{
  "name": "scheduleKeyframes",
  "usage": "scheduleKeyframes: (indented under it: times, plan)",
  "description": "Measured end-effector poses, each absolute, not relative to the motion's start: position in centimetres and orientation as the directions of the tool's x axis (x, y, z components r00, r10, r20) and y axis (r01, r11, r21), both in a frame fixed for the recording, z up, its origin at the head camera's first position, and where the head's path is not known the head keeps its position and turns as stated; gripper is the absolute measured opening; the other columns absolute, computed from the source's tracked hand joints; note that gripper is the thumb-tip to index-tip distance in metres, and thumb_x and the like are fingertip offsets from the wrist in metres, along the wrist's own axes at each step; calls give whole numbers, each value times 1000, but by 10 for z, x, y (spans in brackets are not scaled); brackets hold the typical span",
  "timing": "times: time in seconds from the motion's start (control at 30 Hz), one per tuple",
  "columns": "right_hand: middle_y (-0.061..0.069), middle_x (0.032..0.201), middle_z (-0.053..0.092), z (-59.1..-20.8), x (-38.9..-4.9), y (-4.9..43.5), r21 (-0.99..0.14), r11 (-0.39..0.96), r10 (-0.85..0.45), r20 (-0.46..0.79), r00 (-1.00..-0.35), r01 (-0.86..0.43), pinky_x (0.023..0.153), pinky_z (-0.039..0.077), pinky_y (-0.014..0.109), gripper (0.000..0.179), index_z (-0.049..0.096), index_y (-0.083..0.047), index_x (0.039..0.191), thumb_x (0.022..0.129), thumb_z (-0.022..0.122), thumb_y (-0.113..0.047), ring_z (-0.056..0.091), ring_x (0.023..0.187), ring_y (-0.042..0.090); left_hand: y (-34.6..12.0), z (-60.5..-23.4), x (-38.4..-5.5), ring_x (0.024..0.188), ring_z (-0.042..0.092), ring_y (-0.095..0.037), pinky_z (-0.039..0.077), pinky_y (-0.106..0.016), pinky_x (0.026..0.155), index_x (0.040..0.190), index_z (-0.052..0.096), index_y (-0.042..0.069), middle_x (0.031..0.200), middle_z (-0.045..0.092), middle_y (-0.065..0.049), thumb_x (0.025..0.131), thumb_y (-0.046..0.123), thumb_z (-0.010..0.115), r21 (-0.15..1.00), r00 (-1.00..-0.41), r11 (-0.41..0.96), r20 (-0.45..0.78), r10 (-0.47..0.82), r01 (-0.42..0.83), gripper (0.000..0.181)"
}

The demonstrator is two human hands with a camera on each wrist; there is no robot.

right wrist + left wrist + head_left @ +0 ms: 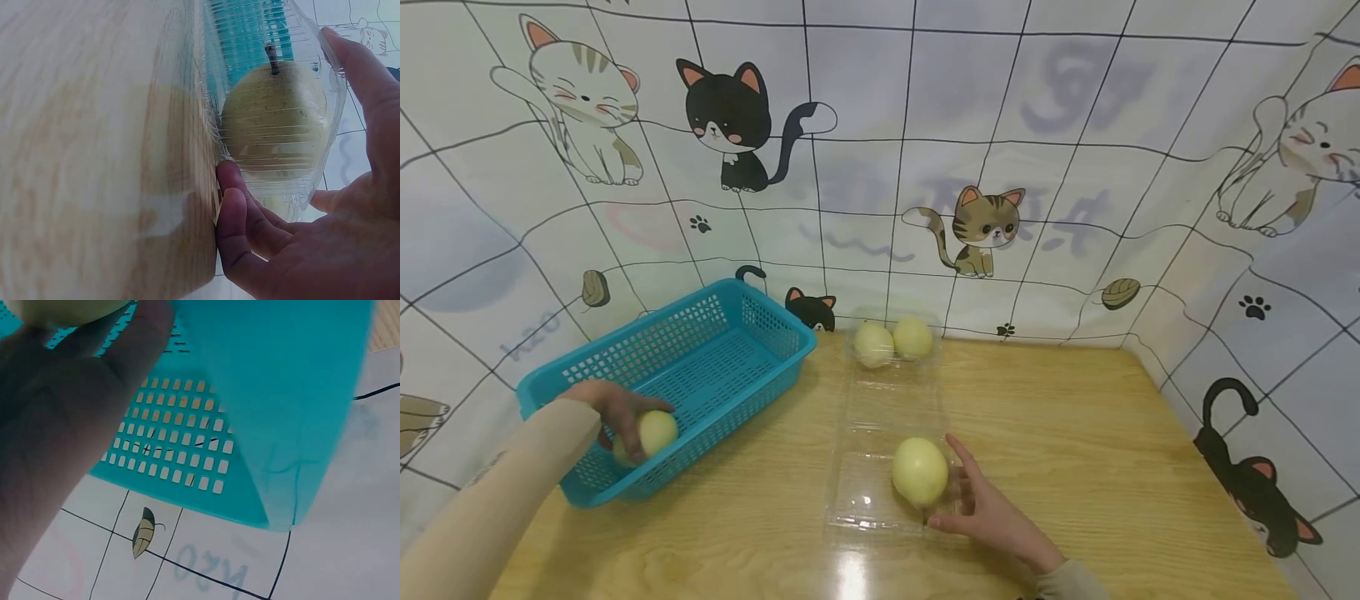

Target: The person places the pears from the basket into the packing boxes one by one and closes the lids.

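In the head view, my left hand (pixel 621 417) reaches into the blue-green plastic basket (pixel 752 379) and grips a pale yellow pear (pixel 657 431). Part of what looks like another pear shows under that hand. In the left wrist view the gripped pear (pixel 65 309) is cut off by the top edge. My right hand (pixel 992 508) holds the right side of a clear plastic clamshell box (pixel 865 492), its fingers spread along the rim. One pear (pixel 920 472) sits in the box's near half; in the right wrist view its dark stem shows through the ribbed plastic.
Two more pears (pixel 874 344) lie side by side at the far end of the clear plastic, close to the wall. A wooden table (pixel 1045 417) carries everything. Cat-patterned sheeting (pixel 865 167) covers the walls behind and at both sides.
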State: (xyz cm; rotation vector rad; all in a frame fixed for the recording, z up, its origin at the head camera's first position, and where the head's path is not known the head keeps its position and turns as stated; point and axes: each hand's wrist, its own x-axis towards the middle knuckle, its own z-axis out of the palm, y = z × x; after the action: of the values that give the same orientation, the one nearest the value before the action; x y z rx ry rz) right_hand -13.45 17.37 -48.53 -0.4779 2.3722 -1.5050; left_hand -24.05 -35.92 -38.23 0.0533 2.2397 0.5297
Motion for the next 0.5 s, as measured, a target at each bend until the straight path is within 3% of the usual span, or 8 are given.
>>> scheduleKeyframes:
  times: [0.23,0.5]
  plan:
    - [28,135,43,-487,-135,174,-914,387,-431,-65,-900,-119,81,47,43,109,4,-16,155,79,81,-21,54,109,32,-362,-385,-241,95,53,-35,54,-41,79,142,34,-2,107,45,-24,71,9,81,412,-670,895,-715,201,-172,87]
    - [26,135,44,-488,-136,174,-914,386,-436,-60,-898,-126,81,48,42,109,4,-16,155,79,81,-21,54,109,31,-363,-381,-244,104,51,-36,48,-53,91,147,22,-2,119,39,-26,76,3,76,542,-623,816,-713,322,-200,90]
